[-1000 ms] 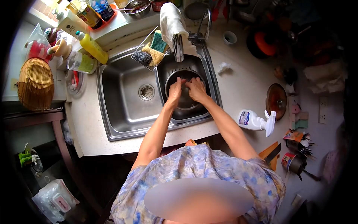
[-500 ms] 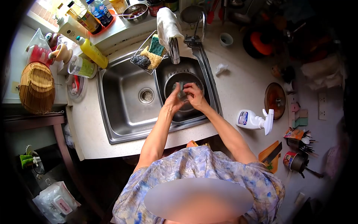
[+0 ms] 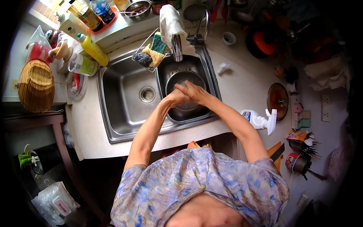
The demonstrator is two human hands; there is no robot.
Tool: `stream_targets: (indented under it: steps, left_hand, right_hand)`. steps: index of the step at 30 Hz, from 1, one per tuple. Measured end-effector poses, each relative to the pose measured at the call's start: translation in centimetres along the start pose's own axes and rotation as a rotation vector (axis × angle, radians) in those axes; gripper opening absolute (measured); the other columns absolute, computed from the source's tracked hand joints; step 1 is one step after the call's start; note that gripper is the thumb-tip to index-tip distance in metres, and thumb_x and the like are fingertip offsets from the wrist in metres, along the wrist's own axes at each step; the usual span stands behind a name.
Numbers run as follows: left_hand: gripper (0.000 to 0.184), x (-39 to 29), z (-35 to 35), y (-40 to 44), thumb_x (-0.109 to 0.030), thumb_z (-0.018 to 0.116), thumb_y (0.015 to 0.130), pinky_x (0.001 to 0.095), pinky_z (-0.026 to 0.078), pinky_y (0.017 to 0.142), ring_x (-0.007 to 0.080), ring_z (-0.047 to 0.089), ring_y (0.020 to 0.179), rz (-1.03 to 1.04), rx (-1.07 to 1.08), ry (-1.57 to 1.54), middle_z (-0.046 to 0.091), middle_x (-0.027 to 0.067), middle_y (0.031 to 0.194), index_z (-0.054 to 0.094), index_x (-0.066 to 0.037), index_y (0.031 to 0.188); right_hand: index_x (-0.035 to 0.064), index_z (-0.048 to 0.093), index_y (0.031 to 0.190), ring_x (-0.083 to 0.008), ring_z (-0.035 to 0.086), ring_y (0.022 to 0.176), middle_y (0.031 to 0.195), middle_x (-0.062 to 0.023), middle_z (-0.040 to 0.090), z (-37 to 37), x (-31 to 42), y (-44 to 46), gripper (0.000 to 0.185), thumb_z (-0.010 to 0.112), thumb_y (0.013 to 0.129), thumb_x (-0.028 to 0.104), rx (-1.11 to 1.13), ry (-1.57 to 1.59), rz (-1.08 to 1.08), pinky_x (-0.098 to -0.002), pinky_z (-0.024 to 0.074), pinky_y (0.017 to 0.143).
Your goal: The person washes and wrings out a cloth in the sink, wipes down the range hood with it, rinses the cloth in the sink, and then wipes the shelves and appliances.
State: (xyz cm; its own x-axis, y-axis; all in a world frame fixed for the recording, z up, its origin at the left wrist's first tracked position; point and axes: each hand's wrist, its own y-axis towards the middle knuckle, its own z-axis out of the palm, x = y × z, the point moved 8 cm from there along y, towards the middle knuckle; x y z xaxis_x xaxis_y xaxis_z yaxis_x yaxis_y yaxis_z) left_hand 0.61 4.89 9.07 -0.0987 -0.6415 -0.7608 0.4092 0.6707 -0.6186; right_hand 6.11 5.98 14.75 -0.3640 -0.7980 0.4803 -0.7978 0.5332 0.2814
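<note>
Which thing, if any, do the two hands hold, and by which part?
It cannot be told: the left hand and right hand are together over the round vessel, hiding anything between them.

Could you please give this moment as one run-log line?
left hand: against right hand | anything between: cannot tell | over: round vessel in right-hand basin | nearby: faucet

A kitchen, apparently domestic, is indicated by a double-bowl sink (image 3: 123, 96) set into the counter (image 3: 89, 138), a faucet (image 3: 176, 51), a round metal vessel (image 3: 171, 82) in the right basin (image 3: 198, 64), racked sponges (image 3: 159, 44) and a pot lid (image 3: 275, 101). Bottles (image 3: 72, 27) and a metal bowl (image 3: 140, 16) are kept along the windowsill (image 3: 118, 25).
</note>
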Motion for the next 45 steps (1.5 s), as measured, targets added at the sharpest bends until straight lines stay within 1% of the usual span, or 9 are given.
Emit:
stream_targets:
  steps: [2, 5, 11, 17, 27, 32, 38, 42, 45]
  left_hand:
    - [0.015, -0.5, -0.4, 0.5, -0.006, 0.065, 0.062, 0.0244, 0.025, 0.041, 0.0083, 0.038, 0.049, 0.058, -0.031, 0.174, 0.05, 0.0006, 0.063, 0.055, -0.006, 0.073]
    - [0.024, -0.1, -1.2, 1.2, -0.016, 0.065, 0.062, 0.0353, 0.045, 0.052, 0.025, 0.057, 0.058, 0.142, -0.154, 0.43, 0.061, 0.0152, 0.07, 0.062, -0.001, 0.079]
    - [0.036, -1.1, -1.5, 0.2, -0.028, 0.062, 0.067, 0.044, 0.049, 0.068, 0.0401, 0.06, 0.078, 0.134, -0.382, 0.843, 0.06, 0.0278, 0.08, 0.062, 0.005, 0.082]
    - [0.019, -2.2, -1.1, -0.5, -0.014, 0.057, 0.069, 0.0434, 0.05, 0.059, 0.0376, 0.062, 0.067, 0.327, -0.551, 1.139, 0.06, 0.0245, 0.069, 0.06, 0.003, 0.077]
    - [0.007, -5.3, 0.3, -3.5, -0.008, 0.052, 0.073, 0.0359, 0.048, 0.042, 0.0284, 0.062, 0.054, 0.759, -0.64, 1.482, 0.058, 0.0169, 0.061, 0.049, -0.002, 0.071]
    - [0.005, -5.8, 0.4, -4.3, -0.006, 0.052, 0.073, 0.0366, 0.049, 0.046, 0.0293, 0.062, 0.056, 0.771, -0.732, 1.45, 0.058, 0.0168, 0.062, 0.047, -0.003, 0.072]
    - [0.026, -2.5, -5.1, -6.6, -0.017, 0.062, 0.067, 0.0452, 0.048, 0.065, 0.0398, 0.06, 0.072, 0.314, -1.006, 0.719, 0.06, 0.0245, 0.076, 0.057, -0.002, 0.088]
    - [0.041, -1.8, -6.3, -8.2, -0.02, 0.073, 0.06, 0.0356, 0.048, 0.07, 0.0305, 0.063, 0.079, 0.363, -0.932, 0.5, 0.063, 0.0193, 0.081, 0.059, -0.003, 0.095]
    - [0.048, -3.1, -6.6, -9.7, -0.012, 0.08, 0.056, 0.0267, 0.045, 0.072, 0.0126, 0.055, 0.079, 0.528, -0.75, 0.095, 0.061, 0.0045, 0.088, 0.057, -0.001, 0.097]
  right_hand:
    - [0.0064, 0.043, 0.119, -0.0339, 0.061, 0.067, 0.087, -0.0198, 0.049, -0.1, -0.3, 0.2, 0.054, 0.061, 0.068, 0.005, -0.015, -0.155, 0.006, -0.0394, 0.0507, 0.051]
    - [0.0015, 0.051, 0.097, -0.0353, 0.061, 0.059, 0.075, -0.018, 0.055, 1.7, -1.9, 0.4, 0.03, 0.06, 0.069, 0.007, 0.062, -0.293, 0.097, -0.0393, 0.0497, 0.048]
    - [0.0023, 0.054, 0.073, -0.0343, 0.062, 0.059, 0.061, -0.021, 0.058, 1.7, -2.7, 0.4, 0.008, 0.057, 0.069, 0.009, 0.067, -0.237, 0.234, -0.0416, 0.0494, 0.048]
    - [0.0002, 0.057, 0.073, -0.038, 0.06, 0.068, 0.067, -0.0236, 0.059, 1.6, -3.1, -0.1, 0.015, 0.059, 0.067, 0.014, 0.13, -0.035, 0.55, -0.0444, 0.0484, 0.062]
    - [0.0008, 0.063, 0.073, -0.0322, 0.063, 0.074, 0.075, -0.023, 0.059, 2.7, -3.7, -1.0, 0.011, 0.054, 0.069, 0.005, -0.122, 0.459, 0.721, -0.0368, 0.0461, 0.059]
    - [-0.0041, 0.056, 0.083, -0.0381, 0.06, 0.077, 0.081, -0.0265, 0.058, -0.3, -1.7, 0.4, 0.02, 0.058, 0.065, 0.003, -0.144, 0.372, 0.525, -0.0428, 0.0465, 0.065]
    - [-0.0007, 0.041, 0.101, -0.0364, 0.05, 0.088, 0.095, -0.0193, 0.047, -2.2, 0.6, 0.5, 0.051, 0.066, 0.057, -0.002, -0.056, -0.208, 0.341, -0.0425, 0.0443, 0.075]
    - [-0.0005, 0.046, 0.1, -0.0335, 0.05, 0.091, 0.094, -0.0171, 0.05, -2.6, 0.7, 0.5, 0.041, 0.064, 0.063, 0.003, -0.06, -0.175, 0.295, -0.0417, 0.0424, 0.078]
    - [-0.0014, 0.051, 0.101, -0.0328, 0.052, 0.093, 0.096, -0.0171, 0.054, -3.3, 0.7, 0.7, 0.035, 0.063, 0.07, 0.01, -0.01, -0.019, 0.288, -0.0391, 0.0427, 0.08]
